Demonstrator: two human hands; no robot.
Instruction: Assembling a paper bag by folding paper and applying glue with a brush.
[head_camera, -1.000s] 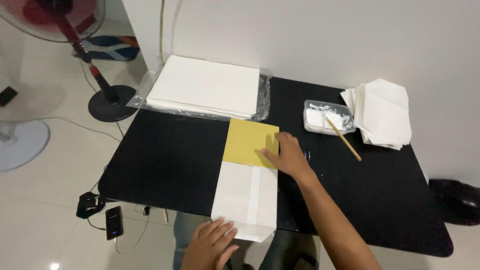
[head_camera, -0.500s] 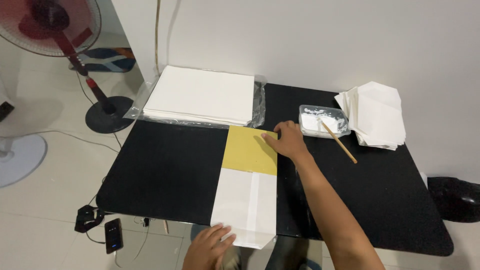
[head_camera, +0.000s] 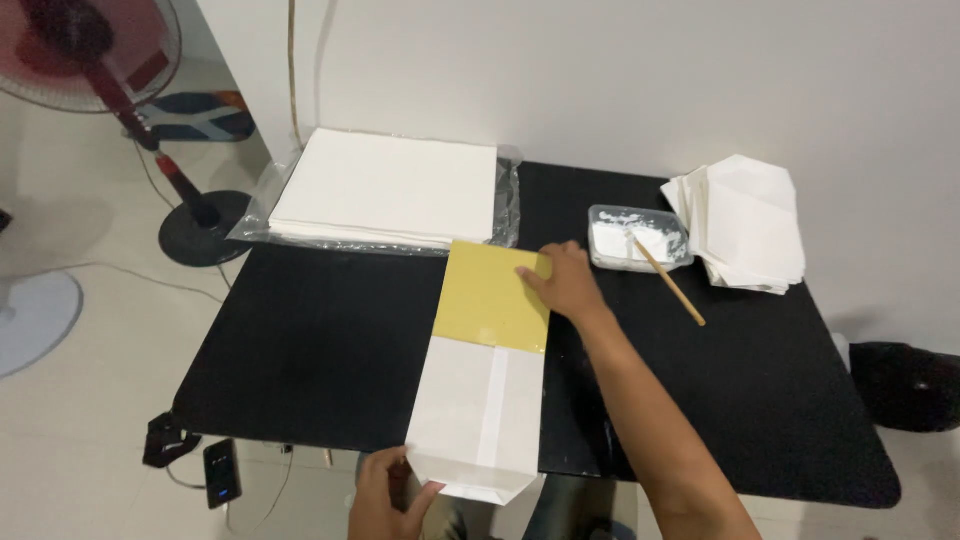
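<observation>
A long folded white paper piece (head_camera: 478, 415) lies along the middle of the black table (head_camera: 320, 350), with a yellow sheet (head_camera: 490, 300) sticking out of its far end. My right hand (head_camera: 562, 282) rests flat on the yellow sheet's far right corner. My left hand (head_camera: 385, 500) pinches the near left corner of the white paper at the table's front edge, where a folded flap hangs over.
A stack of white sheets (head_camera: 390, 187) on clear plastic lies at the back left. A clear tub of white paste (head_camera: 636, 236) with a wooden stick (head_camera: 670, 282) sits at the back right, beside a pile of folded white paper (head_camera: 750, 222). Fans and a phone (head_camera: 220, 472) are on the floor.
My right hand has slid further away along the yellow sheet toward its far corner. My left hand stays at the paper's near edge.
</observation>
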